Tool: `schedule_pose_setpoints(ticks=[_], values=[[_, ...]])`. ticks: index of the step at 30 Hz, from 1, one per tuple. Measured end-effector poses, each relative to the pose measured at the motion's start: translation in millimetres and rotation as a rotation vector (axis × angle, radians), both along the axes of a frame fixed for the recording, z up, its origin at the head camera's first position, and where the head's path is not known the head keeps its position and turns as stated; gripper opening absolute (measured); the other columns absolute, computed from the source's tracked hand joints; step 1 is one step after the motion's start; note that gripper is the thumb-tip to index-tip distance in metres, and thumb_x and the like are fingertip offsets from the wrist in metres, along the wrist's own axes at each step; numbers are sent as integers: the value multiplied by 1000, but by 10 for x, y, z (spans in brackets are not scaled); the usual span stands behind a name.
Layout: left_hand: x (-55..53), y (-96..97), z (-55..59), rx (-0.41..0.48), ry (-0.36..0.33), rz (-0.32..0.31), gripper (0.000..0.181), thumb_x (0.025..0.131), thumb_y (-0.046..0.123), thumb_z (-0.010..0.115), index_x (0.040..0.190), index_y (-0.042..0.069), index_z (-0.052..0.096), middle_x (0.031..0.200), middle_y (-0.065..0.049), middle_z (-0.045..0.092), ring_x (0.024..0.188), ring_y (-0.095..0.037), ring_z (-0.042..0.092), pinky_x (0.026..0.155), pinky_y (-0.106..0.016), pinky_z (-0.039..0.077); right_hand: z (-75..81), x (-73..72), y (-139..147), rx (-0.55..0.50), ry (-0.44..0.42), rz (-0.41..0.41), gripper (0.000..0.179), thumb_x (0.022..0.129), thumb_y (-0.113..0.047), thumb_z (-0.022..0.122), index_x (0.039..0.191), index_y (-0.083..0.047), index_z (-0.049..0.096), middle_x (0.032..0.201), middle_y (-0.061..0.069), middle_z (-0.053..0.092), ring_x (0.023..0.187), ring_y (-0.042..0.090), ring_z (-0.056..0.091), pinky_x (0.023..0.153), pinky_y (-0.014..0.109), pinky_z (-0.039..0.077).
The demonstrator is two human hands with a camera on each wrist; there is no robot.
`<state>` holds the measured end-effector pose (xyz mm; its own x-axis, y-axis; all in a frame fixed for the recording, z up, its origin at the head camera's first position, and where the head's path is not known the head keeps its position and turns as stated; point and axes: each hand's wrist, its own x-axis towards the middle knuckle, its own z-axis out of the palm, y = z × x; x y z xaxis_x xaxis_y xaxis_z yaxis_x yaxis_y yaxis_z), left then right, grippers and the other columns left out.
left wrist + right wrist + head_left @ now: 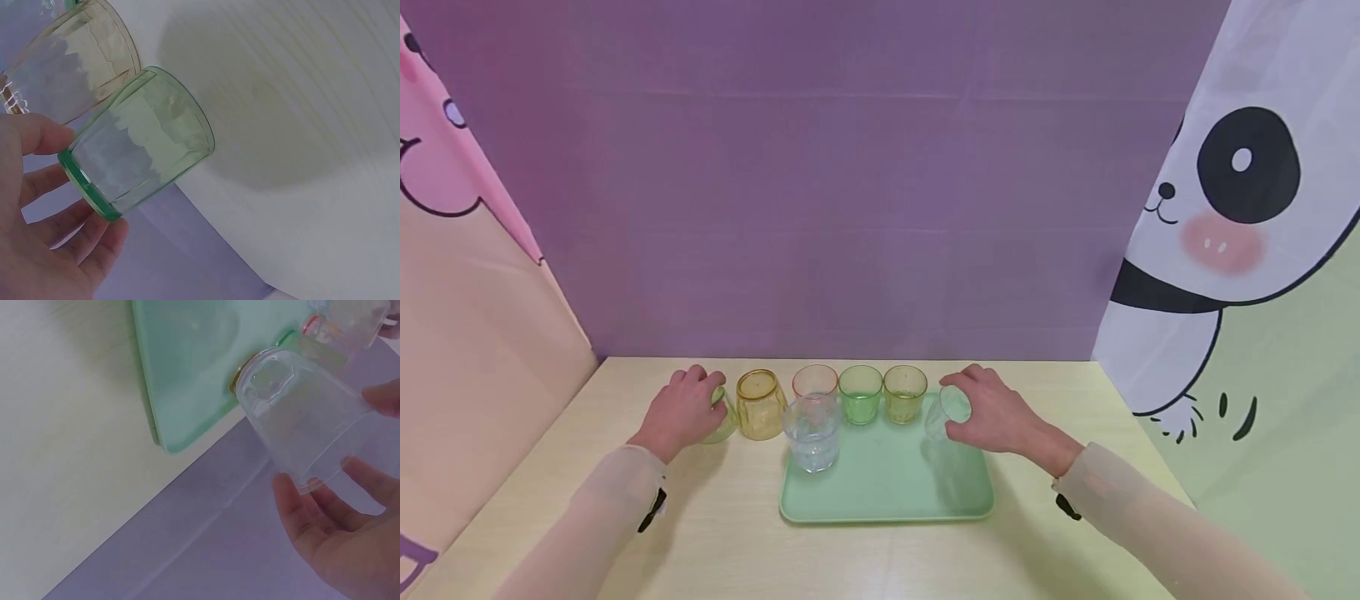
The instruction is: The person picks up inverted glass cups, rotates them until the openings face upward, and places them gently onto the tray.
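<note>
My left hand [681, 412] grips a green glass [140, 144] by its thick base, thumb on one side and fingers on the other. That glass is upside down, mouth toward the table. Right beside it an amber glass [761, 406] also stands upside down. At the tray's right side my right hand [1000, 412] holds a clear glass [300, 419] between thumb and fingers near its rim, base toward the green tray [887, 508]. Whether this base touches the tray cannot be told.
Another clear glass [813, 442] stands upright on the tray's left side. Along its back edge stand a red-rimmed glass [815, 379], a green glass [861, 396] and a yellowish glass [906, 396], all upright. Behind the wooden table [737, 542] hangs a purple cloth [850, 208].
</note>
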<state>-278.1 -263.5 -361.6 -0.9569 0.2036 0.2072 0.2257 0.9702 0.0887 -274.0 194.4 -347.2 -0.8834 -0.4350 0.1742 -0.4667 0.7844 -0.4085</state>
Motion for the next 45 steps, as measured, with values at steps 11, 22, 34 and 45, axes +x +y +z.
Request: schedule_pose_setpoints(ticks=[11,22,34,45], values=[[-34,-34,-74,54,21,1,39,87,13,62,121,-6,63,118,-32,56,108,-55,50,86,-65,48,-22,-154,-21,-38,38,-60,57,80,-30,64,134,-10,62,131,11,54,124,33,48,81,54,52],[-53,-51,-105,55,31,2,40,87,12,61,122,-6,63,117,-31,56,108,-58,50,88,-66,47,-102,-307,-40,-33,88,-79,57,81,-29,64,134,-10,62,124,12,55,119,34,48,77,54,52],[-56,-22,-98,51,34,8,40,87,12,62,123,-6,63,118,-30,56,110,-57,50,86,-66,48,-211,-443,-76,-24,92,-90,58,81,-29,61,135,-8,62,123,15,54,115,34,48,75,52,52],[-76,-45,-137,41,22,7,40,88,13,63,124,-6,62,120,-31,56,111,-57,50,86,-66,49,-360,-544,-113,1,88,-96,60,80,-30,61,136,-7,61,121,16,54,113,34,48,77,51,51]])
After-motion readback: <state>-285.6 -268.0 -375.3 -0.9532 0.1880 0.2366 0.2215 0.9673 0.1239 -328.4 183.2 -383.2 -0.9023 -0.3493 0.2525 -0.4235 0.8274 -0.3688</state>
